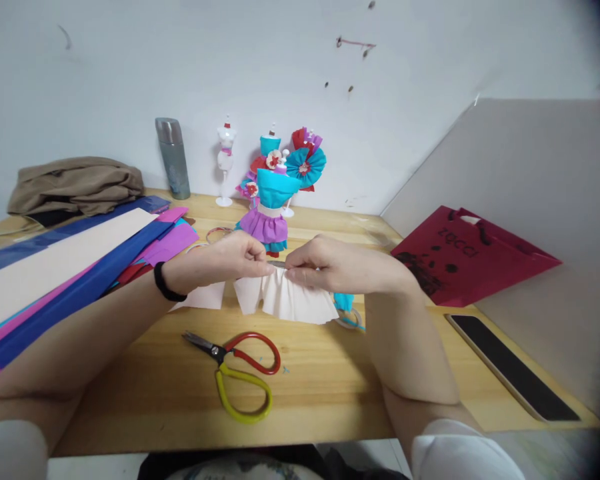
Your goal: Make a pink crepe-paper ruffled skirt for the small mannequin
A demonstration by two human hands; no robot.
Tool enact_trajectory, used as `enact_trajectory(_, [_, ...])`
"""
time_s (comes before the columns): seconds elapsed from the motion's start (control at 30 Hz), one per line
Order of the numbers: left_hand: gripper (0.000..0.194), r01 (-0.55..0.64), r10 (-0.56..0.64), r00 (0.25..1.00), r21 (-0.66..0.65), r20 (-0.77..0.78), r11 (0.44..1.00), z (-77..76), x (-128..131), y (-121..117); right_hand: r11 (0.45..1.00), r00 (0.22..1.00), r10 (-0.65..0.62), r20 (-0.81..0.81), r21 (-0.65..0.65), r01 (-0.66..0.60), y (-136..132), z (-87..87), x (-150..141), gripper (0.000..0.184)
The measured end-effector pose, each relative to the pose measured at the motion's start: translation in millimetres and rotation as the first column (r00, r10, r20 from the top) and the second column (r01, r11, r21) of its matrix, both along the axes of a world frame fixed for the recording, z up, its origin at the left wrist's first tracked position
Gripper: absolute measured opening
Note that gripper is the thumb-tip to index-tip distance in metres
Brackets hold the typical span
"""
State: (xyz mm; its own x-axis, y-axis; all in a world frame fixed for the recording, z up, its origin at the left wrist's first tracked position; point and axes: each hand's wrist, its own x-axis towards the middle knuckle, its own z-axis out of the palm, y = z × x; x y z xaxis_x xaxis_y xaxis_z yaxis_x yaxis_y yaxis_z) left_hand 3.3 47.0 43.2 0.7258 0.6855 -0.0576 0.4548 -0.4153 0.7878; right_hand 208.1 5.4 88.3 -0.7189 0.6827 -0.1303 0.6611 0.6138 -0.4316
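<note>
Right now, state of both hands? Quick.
Left hand: closed in a pinch at the pale pleated strip's gathered top edge; its hold can't be told for sure.
Right hand: closed, holding the strip's gathered top.

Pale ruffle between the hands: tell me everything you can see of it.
The pale ruffle is cream-white and looks like thin crepe paper or cloth. Its top is gathered between the fingertips of the left hand and right hand; the right hand hides part of it. Below, loose folds fan out to a slightly uneven lower edge, over the wooden table. I cannot tell whether that edge touches the wood, or whether the flatter flap on its left is joined.
</note>
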Motion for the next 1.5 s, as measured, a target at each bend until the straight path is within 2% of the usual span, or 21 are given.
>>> enact_trajectory(0.2, [0.026,0.045,-0.041,0.996,0.050,-0.073,0.998,0.3,-6.7,9.8,0.997,1.000,-0.013,-0.011,-0.078,0.012,9.9,-9.0,-3.8,0.029])
enact_trajectory(0.37, [0.022,0.088,-0.077,0.986,0.074,-0.146,0.993,-0.5,-11.8,14.6,0.978,0.997,-0.026,-0.072,-0.209,0.010,11.1,-20.6,-2.0,0.031])
enact_trajectory(0.47, [0.023,0.107,-0.097,0.983,0.057,-0.155,0.993,-5.2,-15.1,10.9,0.980,0.993,0.002,-0.122,-0.199,-0.027,8.6,-35.2,0.2,0.027])
enact_trajectory(0.6, [0.024,0.047,-0.033,0.984,0.074,-0.173,0.996,-17.6,-20.4,0.1,0.993,0.988,-0.046,-0.148,-0.118,0.028,4.3,-61.7,-0.2,0.019])
enact_trajectory(0.7, [0.023,0.044,-0.037,0.982,0.030,-0.183,0.999,-32.3,-24.3,-3.6,0.986,0.977,-0.067,-0.203,-0.163,0.034,2.5,-83.5,-3.0,0.022])
enact_trajectory(0.77, [0.025,0.053,-0.056,0.978,-0.018,-0.202,0.998,-42.6,-26.7,-2.6,0.965,0.931,-0.162,-0.327,-0.251,0.079,4.2,-98.6,-5.2,0.021])
enact_trajectory(0.8, [0.028,0.053,-0.058,0.976,-0.032,-0.211,0.998,-47.0,-27.9,-1.6,0.943,0.878,-0.255,-0.404,-0.304,0.134,6.4,-106.2,-6.3,0.021])
enact_trajectory(0.9, [0.034,0.051,-0.062,0.973,-0.054,-0.223,0.997,-54.5,-30.8,0.0,0.814,0.626,-0.571,-0.531,-0.466,0.346,19.1,-127.2,-9.0,0.018])
enact_trajectory(1.0, [0.036,0.054,-0.064,0.977,-0.053,-0.202,0.997,-55.5,-32.5,-1.6,0.789,0.556,-0.614,-0.560,-0.464,0.403,35.9,-141.8,-11.0,0.021])
enact_trajectory(1.27, [0.034,0.098,-0.101,0.981,-0.030,-0.168,0.995,-54.6,-31.1,-5.3,0.806,0.539,-0.591,-0.600,-0.475,0.355,66.5,-154.7,-21.1,0.033])
enact_trajectory(1.5, [0.033,0.148,-0.147,0.968,-0.012,-0.202,0.989,-52.5,-30.6,-6.9,0.855,0.604,-0.510,-0.613,-0.437,0.279,81.7,-157.0,-27.8,0.025])
